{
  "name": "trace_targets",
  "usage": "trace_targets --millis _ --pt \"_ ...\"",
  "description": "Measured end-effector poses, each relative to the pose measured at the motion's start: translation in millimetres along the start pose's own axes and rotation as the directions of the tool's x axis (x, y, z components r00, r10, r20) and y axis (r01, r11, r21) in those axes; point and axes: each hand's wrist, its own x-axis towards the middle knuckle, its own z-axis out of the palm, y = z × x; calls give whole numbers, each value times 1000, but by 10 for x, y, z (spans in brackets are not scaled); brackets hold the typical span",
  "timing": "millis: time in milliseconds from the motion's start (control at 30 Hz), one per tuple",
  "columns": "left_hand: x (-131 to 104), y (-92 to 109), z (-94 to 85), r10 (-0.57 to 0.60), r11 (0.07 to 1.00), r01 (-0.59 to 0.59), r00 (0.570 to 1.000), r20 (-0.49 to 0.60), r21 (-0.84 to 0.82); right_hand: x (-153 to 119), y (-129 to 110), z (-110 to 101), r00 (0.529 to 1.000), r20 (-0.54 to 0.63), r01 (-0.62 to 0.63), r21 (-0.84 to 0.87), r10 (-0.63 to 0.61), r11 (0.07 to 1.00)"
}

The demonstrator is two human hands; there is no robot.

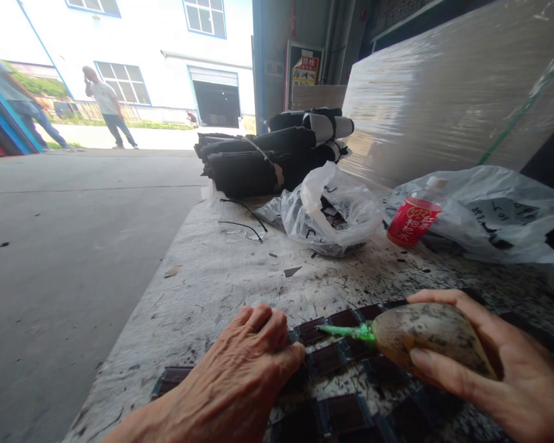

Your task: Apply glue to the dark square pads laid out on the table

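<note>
My right hand (489, 363) is wrapped round a stained, yellowish squeeze bottle (425, 335). Its thin green nozzle (344, 331) points left, just above a row of dark rectangular pieces (327, 360) with shiny edges. To the left, my left hand (240, 363) has its fingers curled down and the thumb drawn in beside them, close to the left part of that row. Whatever those fingers grip is hidden beneath them. More dark pieces (346, 412) lie nearer to me, and one dark strip end (173, 376) shows left of my left wrist.
On the scrap-littered white table cover (203, 271) lie glasses (244, 224), a plastic bag of dark scraps (337, 215), a red-labelled drink bottle (415, 212) and another plastic bag (493, 209). Dark bundles (258, 160) are stacked behind. Two people (108, 104) are by the doorway.
</note>
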Motion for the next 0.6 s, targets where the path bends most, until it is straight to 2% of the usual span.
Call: trace_targets --millis 100,300,600 --pt "24 -12 13 24 1000 -24 1000 -14 17 9 49 -39 997 56 -47 15 46 999" --pt "65 -8 15 53 999 -53 998 -35 -2 40 32 -64 997 22 -80 40 79 996" --pt "71 19 -23 32 999 -31 999 -25 21 29 64 -106 997 5 -83 86 82 993"
